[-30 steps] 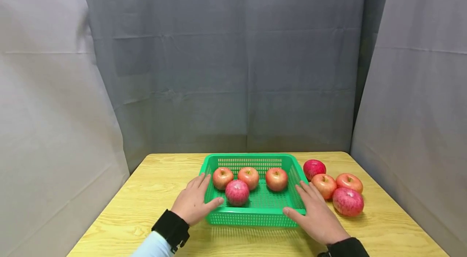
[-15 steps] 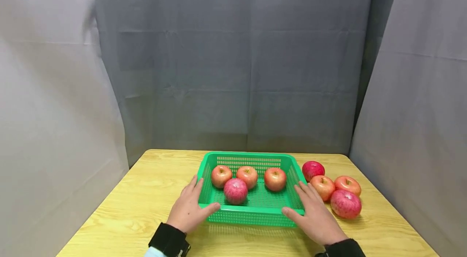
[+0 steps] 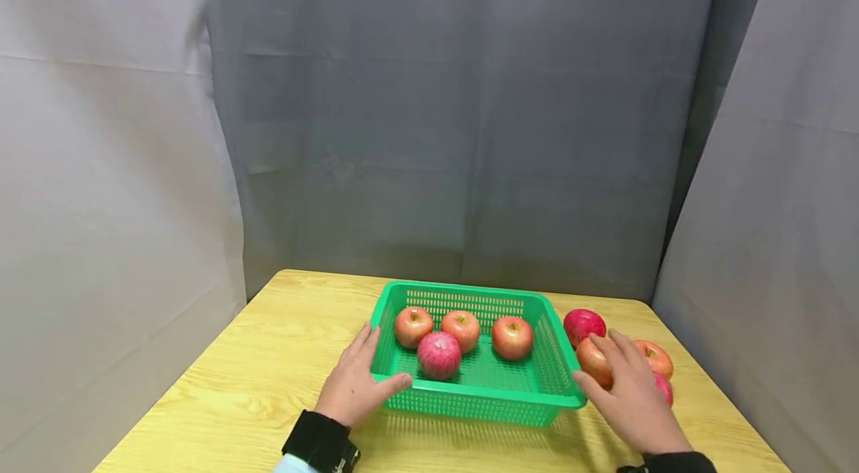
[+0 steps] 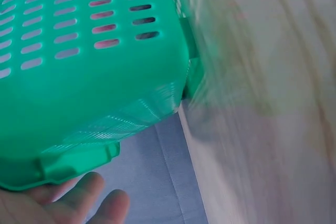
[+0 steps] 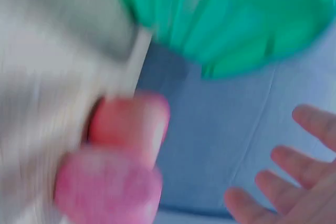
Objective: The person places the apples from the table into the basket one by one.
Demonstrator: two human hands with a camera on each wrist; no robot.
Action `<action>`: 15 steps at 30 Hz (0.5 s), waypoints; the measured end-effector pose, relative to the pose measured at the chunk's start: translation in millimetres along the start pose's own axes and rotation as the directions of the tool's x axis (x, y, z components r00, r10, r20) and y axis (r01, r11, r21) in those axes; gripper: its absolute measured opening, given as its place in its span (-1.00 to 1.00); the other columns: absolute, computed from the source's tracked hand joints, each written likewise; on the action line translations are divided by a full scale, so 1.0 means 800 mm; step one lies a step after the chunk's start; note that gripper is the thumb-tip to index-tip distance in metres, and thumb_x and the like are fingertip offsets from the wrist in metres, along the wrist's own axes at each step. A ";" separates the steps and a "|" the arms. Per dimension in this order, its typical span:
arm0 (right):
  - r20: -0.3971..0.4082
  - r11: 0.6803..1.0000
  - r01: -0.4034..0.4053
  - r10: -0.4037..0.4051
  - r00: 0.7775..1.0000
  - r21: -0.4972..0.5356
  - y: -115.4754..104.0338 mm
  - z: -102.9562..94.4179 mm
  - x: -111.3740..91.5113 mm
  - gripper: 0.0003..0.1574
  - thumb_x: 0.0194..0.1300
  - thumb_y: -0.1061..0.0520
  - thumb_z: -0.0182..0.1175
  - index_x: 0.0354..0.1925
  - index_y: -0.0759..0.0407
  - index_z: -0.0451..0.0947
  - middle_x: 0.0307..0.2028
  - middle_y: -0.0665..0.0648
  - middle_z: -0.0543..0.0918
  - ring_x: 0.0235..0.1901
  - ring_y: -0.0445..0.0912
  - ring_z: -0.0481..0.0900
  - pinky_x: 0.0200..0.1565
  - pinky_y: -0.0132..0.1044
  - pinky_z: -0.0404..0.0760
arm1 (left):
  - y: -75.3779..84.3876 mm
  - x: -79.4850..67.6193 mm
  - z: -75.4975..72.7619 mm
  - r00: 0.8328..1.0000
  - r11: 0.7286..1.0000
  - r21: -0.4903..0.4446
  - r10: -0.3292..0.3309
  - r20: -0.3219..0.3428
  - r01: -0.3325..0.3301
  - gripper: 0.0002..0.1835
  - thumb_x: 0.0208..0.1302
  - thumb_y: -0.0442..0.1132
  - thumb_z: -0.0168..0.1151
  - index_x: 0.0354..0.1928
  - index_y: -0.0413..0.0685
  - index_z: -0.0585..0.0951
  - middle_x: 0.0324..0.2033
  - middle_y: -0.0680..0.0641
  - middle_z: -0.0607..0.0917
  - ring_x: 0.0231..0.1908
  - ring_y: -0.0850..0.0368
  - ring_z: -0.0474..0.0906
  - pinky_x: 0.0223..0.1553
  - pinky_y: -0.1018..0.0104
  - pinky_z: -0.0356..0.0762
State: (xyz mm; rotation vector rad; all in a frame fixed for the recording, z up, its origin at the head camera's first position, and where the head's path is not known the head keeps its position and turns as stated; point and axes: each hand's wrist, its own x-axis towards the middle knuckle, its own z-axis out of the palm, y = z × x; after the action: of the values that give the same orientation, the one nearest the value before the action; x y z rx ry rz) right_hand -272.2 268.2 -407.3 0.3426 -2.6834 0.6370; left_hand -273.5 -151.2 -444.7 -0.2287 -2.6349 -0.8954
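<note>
A green plastic basket (image 3: 486, 389) sits on the table with several apples inside, among them a darker red apple (image 3: 439, 356) near the front left. My left hand (image 3: 352, 387) rests along the basket's left rim, fingers extended and thumb by the front edge. In the left wrist view its fingertips lie beside the basket's rim. My right hand (image 3: 631, 397) is spread over the loose apples right of the basket and holds nothing. It partly hides an orange-red apple (image 3: 592, 362) and a darker pink apple (image 3: 664, 388). The right wrist view is blurred, showing fingers apart from the apples.
A red apple (image 3: 583, 325) lies behind my right hand, and another apple (image 3: 655, 359) to its right. The wooden table (image 3: 235, 383) ends at a grey cloth (image 3: 429, 160) behind, with pale cloth walls on both sides.
My right hand has left the basket's right rim and moved right, over the loose apples. My left hand stays at the left rim. The head view has shifted and tilted slightly.
</note>
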 end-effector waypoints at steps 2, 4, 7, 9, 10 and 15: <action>-0.009 0.998 -0.050 0.050 0.999 -0.045 0.020 -0.012 0.002 -0.01 0.27 -0.39 0.06 0.32 0.31 0.20 0.29 0.52 0.05 0.21 0.43 -0.03 -0.01 0.54 0.17 | -0.003 0.001 0.000 1.000 1.000 -0.006 0.000 0.000 0.000 0.17 -0.11 0.60 0.09 0.43 -0.05 0.16 0.41 -0.10 0.12 0.31 -0.04 0.06 0.13 -0.16 0.36; 0.009 0.991 -0.091 0.093 0.996 -0.097 0.041 -0.022 0.003 -0.01 0.28 -0.39 0.04 0.28 0.37 0.20 0.24 0.60 0.05 0.17 0.48 -0.05 -0.01 0.55 0.15 | -0.003 0.003 0.003 1.000 1.000 -0.008 0.012 -0.004 -0.012 0.18 -0.10 0.60 0.08 0.43 -0.06 0.16 0.40 -0.11 0.14 0.31 -0.04 0.06 0.14 -0.15 0.34; 0.082 0.978 -0.135 0.149 0.985 -0.158 0.068 -0.030 0.003 0.07 0.25 -0.43 0.03 0.29 0.42 0.19 0.20 0.66 0.04 0.13 0.52 -0.04 -0.03 0.56 0.18 | -0.002 0.007 0.006 0.999 0.999 -0.018 0.034 -0.014 -0.034 0.18 -0.09 0.59 0.08 0.43 -0.08 0.16 0.40 -0.11 0.16 0.31 -0.03 0.06 0.16 -0.15 0.31; 0.127 0.974 -0.136 0.160 0.979 -0.182 0.081 -0.028 0.004 0.12 0.20 -0.46 0.06 0.29 0.43 0.20 0.19 0.67 0.06 0.10 0.54 -0.01 -0.07 0.55 0.24 | -0.002 0.008 0.007 0.999 0.999 -0.026 0.039 -0.022 -0.039 0.17 -0.09 0.58 0.10 0.42 -0.09 0.17 0.39 -0.12 0.17 0.31 -0.03 0.07 0.17 -0.16 0.30; 0.145 0.972 -0.142 0.170 0.975 -0.188 0.085 -0.025 0.005 0.14 0.18 -0.47 0.07 0.30 0.41 0.20 0.19 0.67 0.06 0.09 0.55 0.01 -0.09 0.55 0.27 | -0.003 0.007 0.007 0.999 0.999 -0.028 0.038 -0.023 -0.039 0.17 -0.09 0.58 0.10 0.42 -0.10 0.18 0.39 -0.12 0.18 0.31 -0.03 0.07 0.17 -0.17 0.30; 0.214 0.966 -0.156 0.200 0.956 -0.205 0.097 -0.005 0.006 0.17 0.11 -0.47 0.14 0.32 0.36 0.18 0.18 0.65 0.09 0.05 0.56 0.10 -0.14 0.48 0.39 | -0.008 0.004 0.004 1.000 1.000 -0.010 0.012 -0.005 -0.012 0.18 -0.12 0.61 0.06 0.42 -0.07 0.19 0.39 -0.10 0.17 0.31 -0.02 0.06 0.18 -0.16 0.29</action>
State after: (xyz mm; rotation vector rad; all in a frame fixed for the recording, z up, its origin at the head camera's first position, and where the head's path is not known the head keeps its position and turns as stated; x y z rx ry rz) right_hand -299.5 336.6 -432.1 0.1310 -2.9970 0.4105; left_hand -278.6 -154.4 -449.4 -0.2434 -2.6223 -0.9038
